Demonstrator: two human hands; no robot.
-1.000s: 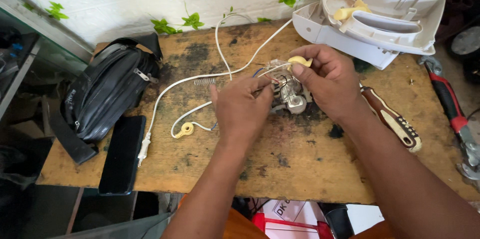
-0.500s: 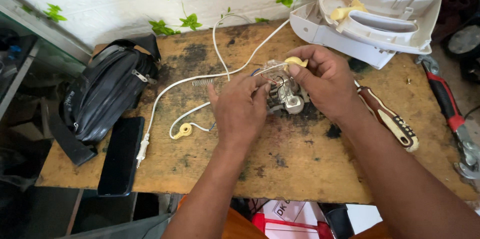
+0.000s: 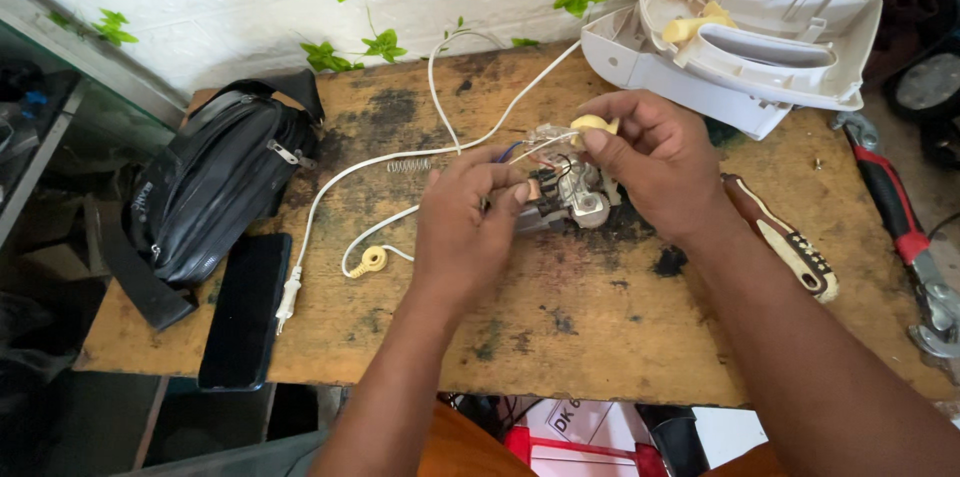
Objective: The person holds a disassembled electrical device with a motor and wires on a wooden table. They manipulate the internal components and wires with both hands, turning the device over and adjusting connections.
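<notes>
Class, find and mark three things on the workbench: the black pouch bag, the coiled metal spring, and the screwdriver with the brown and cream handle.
black pouch bag (image 3: 215, 187), head view, middle of its front panel.
metal spring (image 3: 408, 165), head view, centre of the coil.
screwdriver (image 3: 785, 242), head view, middle of its handle.

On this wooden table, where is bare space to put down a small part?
Bare wood lies along the near edge of the wooden table, between the left hand and the right forearm. Another patch lies between the black bag and the white cable. Around the metal assembly it is crowded.
</notes>
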